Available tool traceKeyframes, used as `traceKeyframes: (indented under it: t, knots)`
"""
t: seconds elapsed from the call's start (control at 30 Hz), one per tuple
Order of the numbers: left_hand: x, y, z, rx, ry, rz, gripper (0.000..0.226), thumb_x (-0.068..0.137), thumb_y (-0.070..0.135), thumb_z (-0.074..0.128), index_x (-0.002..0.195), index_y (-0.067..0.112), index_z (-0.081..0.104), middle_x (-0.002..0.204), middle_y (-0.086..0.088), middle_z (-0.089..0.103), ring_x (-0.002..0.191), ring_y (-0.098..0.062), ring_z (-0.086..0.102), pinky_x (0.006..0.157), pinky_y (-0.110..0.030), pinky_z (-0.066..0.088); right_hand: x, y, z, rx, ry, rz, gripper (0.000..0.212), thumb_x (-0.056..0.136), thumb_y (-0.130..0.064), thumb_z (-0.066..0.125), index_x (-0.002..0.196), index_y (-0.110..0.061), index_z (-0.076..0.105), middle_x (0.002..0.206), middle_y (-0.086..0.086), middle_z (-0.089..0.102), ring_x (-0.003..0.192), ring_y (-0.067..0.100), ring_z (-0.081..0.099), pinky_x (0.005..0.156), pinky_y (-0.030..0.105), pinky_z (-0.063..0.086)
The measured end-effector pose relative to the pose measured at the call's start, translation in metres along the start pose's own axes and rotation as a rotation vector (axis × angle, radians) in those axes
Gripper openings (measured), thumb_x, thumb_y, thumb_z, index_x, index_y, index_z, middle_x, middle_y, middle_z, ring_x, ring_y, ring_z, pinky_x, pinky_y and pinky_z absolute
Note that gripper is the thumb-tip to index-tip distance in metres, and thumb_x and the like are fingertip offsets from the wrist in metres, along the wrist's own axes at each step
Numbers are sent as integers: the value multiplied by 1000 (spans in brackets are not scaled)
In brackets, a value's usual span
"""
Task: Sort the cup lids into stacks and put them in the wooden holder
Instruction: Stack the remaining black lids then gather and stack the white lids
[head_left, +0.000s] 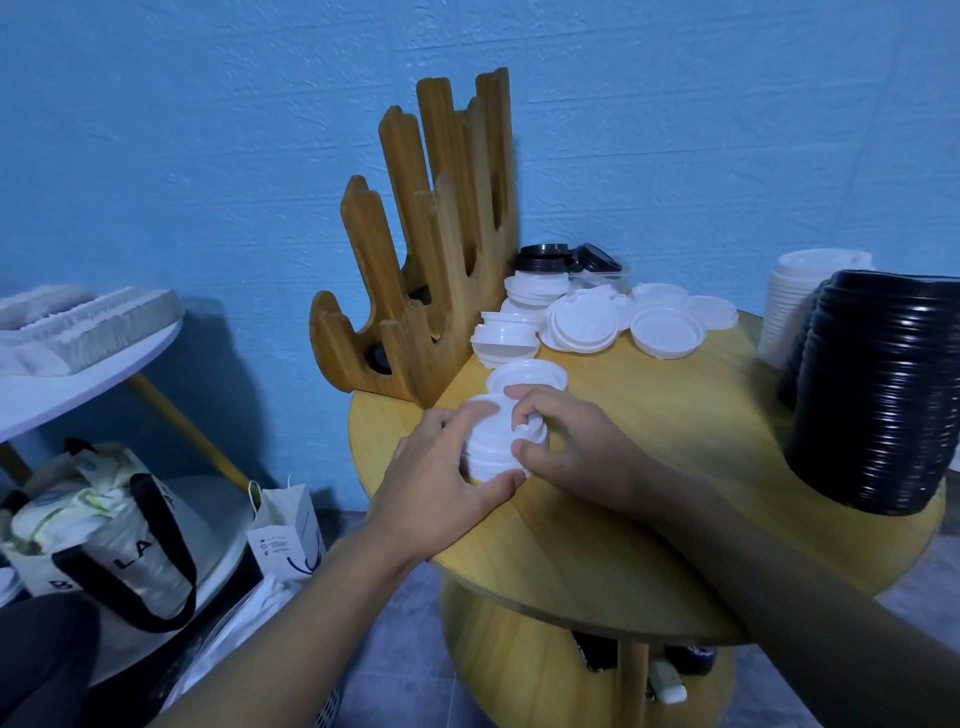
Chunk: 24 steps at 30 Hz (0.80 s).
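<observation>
A short stack of white lids (493, 441) stands on the round wooden table (649, 519), near its left edge. My left hand (441, 483) curls round the stack's left and front side. My right hand (566, 447) grips its right side, fingers over the top lid. A single white lid (527, 375) lies just behind the stack. The wooden holder (431, 249) rises at the table's back left, with a dark lid low in its slots. More loose white lids (613, 322) lie scattered at the back, and a few black lids (566, 257) behind them.
A tall stack of black lids (883, 395) stands at the table's right edge, with a tall white stack (795, 301) behind it. A white side table (78, 384) and bags (119, 535) on the floor sit to the left. A blue wall is behind.
</observation>
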<state>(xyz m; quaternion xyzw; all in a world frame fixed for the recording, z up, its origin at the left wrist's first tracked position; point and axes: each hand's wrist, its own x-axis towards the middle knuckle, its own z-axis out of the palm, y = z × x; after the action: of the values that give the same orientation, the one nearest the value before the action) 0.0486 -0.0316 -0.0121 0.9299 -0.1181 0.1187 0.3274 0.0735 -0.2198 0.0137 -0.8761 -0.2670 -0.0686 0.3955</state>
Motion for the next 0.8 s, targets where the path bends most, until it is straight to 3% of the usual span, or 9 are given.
traceKeyframes:
  t: [0.13,0.23,0.3,0.43,0.6,0.73,0.8]
  knots:
    - [0,-1,1,5,12,-16,68,70,74,63,131,53,41,131,16,45,118,-18,50,95,-42,51,-1,-2,-6,8,98,64,38,86,-19,47,123,-25,55,125,-14,48,123,7,37,108,29,27]
    - [-1,0,0,-17,35,-10,68,73,69,68,134,51,44,134,17,46,122,-15,49,101,-40,47,4,11,-8,-209,139,163,52,90,-6,43,138,-27,47,139,-6,45,133,10,30,110,31,17]
    - [-2,1,-1,-26,48,-3,68,77,62,73,138,46,47,135,17,46,124,-11,48,103,-36,45,7,17,-5,-306,125,212,54,91,-8,45,141,-30,44,144,-3,43,138,10,26,111,32,15]
    - [-3,2,-2,-29,68,11,68,79,55,76,140,41,50,134,15,47,121,-6,48,100,-28,44,9,22,-3,-398,148,225,43,92,-18,52,132,-33,53,131,-11,52,129,12,29,102,34,19]
    - [-3,5,-3,-4,62,11,66,81,53,75,140,38,48,135,13,43,120,-8,46,98,-29,46,12,23,-2,-418,223,279,19,94,-21,53,104,-32,64,112,-11,56,117,16,34,94,36,24]
    - [-4,6,-3,2,62,15,64,81,52,75,137,38,49,137,14,39,117,-8,47,95,-31,48,12,19,-7,-305,358,223,14,96,-18,49,97,-26,60,105,-9,56,117,17,37,95,37,27]
    - [-4,6,-3,2,63,26,63,81,52,75,136,37,49,138,16,39,118,-7,47,95,-29,47,11,17,-11,-150,432,163,10,97,-16,48,96,-23,55,96,-6,56,106,20,47,87,34,33]
